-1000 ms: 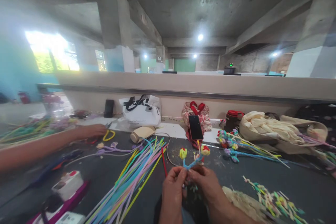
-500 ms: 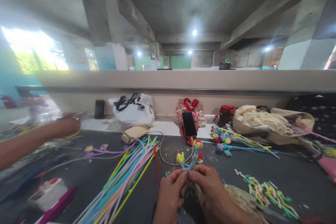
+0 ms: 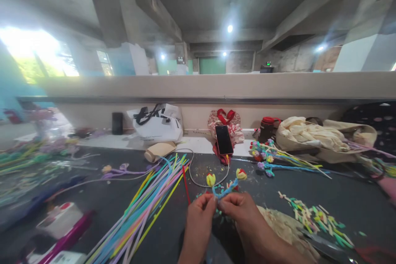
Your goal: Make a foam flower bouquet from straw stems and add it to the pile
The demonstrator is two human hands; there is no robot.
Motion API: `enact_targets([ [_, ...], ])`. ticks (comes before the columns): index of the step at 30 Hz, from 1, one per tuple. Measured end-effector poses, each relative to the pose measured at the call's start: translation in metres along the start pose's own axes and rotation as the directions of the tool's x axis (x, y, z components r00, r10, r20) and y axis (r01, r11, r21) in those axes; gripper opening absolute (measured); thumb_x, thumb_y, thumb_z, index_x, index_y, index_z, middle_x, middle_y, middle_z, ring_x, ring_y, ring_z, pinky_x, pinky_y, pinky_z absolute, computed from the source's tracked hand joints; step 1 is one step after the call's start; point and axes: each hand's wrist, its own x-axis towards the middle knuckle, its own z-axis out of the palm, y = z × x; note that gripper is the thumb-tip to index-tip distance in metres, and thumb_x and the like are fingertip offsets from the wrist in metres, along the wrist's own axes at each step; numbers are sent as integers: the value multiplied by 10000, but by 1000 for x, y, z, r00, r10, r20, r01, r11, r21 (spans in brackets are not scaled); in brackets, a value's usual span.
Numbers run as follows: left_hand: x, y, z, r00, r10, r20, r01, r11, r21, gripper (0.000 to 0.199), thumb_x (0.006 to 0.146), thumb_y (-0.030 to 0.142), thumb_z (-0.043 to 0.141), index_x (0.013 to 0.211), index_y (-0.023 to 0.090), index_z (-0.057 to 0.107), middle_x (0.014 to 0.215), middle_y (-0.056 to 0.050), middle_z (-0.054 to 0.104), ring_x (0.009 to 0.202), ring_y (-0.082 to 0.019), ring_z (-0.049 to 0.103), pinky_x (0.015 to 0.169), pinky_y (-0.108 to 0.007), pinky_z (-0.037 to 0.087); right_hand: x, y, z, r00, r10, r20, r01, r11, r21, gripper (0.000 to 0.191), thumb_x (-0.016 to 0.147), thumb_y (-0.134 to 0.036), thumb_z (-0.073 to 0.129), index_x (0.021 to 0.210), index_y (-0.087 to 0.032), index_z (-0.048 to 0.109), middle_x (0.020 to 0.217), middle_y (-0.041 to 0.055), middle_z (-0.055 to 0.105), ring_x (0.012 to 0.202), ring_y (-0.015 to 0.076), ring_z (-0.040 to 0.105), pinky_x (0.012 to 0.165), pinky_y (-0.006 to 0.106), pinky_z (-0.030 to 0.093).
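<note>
Between my two hands is a blue pipe-cleaner flower stem (image 3: 225, 192), which forks into branches. One branch ends in a yellow flower head (image 3: 210, 180) on the left; another carries a yellow and red flower head (image 3: 241, 174) to the right. My left hand (image 3: 198, 218) pinches the stem near the fork with thumb and fingers. Close beside it, my right hand (image 3: 243, 216) is closed on the right branch. A patch of red shows partly behind the right fingers. Lower parts of the stem are mostly hidden by my hands.
Loose coloured pipe cleaners (image 3: 148, 210) lie left of my hands. Cut pieces (image 3: 318, 218) and scissors (image 3: 331, 247) are at right. Behind stand a phone (image 3: 224, 140) on a cable, a white bag (image 3: 157, 126) and finished flower stems (image 3: 287, 164). A purple flower stem (image 3: 133, 171) lies left.
The right branch has tilted outward to the right, so the flower heads are farther apart. Another person's arm at the left has left the view. My head view has shifted slightly.
</note>
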Motion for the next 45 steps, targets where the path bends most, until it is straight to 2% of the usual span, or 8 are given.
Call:
enact_targets([
  [11, 2, -6, 3, 994, -107, 36, 112, 981, -156, 250, 634, 345, 583, 725, 119, 632, 467, 49, 487, 428, -72, 361, 430, -185, 295, -1, -7, -3, 997, -46, 66, 58, 977, -203, 212, 657, -206, 536, 459, -133, 537, 451, -57, 382, 474, 81, 333, 468, 200, 265],
  [21, 1, -8, 4, 989, -141, 47, 148, 963, -226, 230, 580, 331, 617, 665, 119, 636, 473, 35, 518, 423, -72, 396, 421, -182, 305, -5, -13, -2, 995, -25, 97, 50, 961, -272, 221, 660, -207, 518, 448, -154, 485, 431, -64, 335, 438, 74, 289, 423, 209, 195],
  [26, 2, -5, 5, 991, -134, 29, 137, 958, -250, 218, 574, 342, 628, 611, 129, 603, 451, 47, 498, 390, -55, 365, 396, -172, 282, -3, -12, -2, 995, -39, 88, 57, 974, -220, 257, 649, -218, 544, 414, -152, 462, 433, -66, 323, 450, 74, 286, 437, 213, 203],
  [30, 0, 0, 7, 991, -134, 0, 126, 939, -321, 255, 583, 388, 628, 665, 150, 585, 399, 92, 414, 339, -27, 272, 365, -155, 223, 3, -7, -2, 998, -14, 65, 23, 991, -134, 264, 655, -334, 570, 473, -144, 546, 428, -53, 400, 429, 79, 339, 432, 210, 261],
  [33, -3, 0, 8, 988, -156, 13, 150, 919, -365, 289, 571, 409, 636, 689, 154, 570, 378, 98, 393, 336, -30, 281, 354, -149, 200, 1, -5, -1, 996, 64, 60, -66, 997, 29, 311, 645, -444, 588, 617, -135, 606, 435, -36, 484, 369, 81, 391, 391, 206, 288],
  [36, -7, 1, 9, 988, -152, -7, 142, 941, -309, 304, 571, 413, 637, 703, 145, 584, 386, 78, 443, 342, -40, 328, 354, -152, 223, -4, -8, 0, 996, 82, 40, -89, 974, 207, 300, 616, -425, 640, 685, -134, 622, 514, -4, 567, 399, 91, 461, 404, 202, 323],
  [39, -10, 3, 9, 991, -131, -20, 121, 958, -260, 287, 591, 410, 620, 707, 149, 596, 395, 73, 462, 339, -42, 331, 355, -155, 231, -6, -12, 0, 998, 52, 46, -58, 988, 145, 286, 654, -414, 613, 640, -129, 636, 498, -6, 556, 406, 78, 433, 395, 188, 288],
  [45, -6, -2, 12, 999, -31, -14, 28, 989, -144, 263, 625, 414, 590, 695, 162, 611, 389, 79, 430, 344, -59, 322, 371, -175, 249, 0, -13, -2, 993, 67, 94, -72, 996, 45, 348, 640, -448, 598, 485, -136, 590, 384, -54, 405, 368, 64, 314, 377, 193, 207],
])
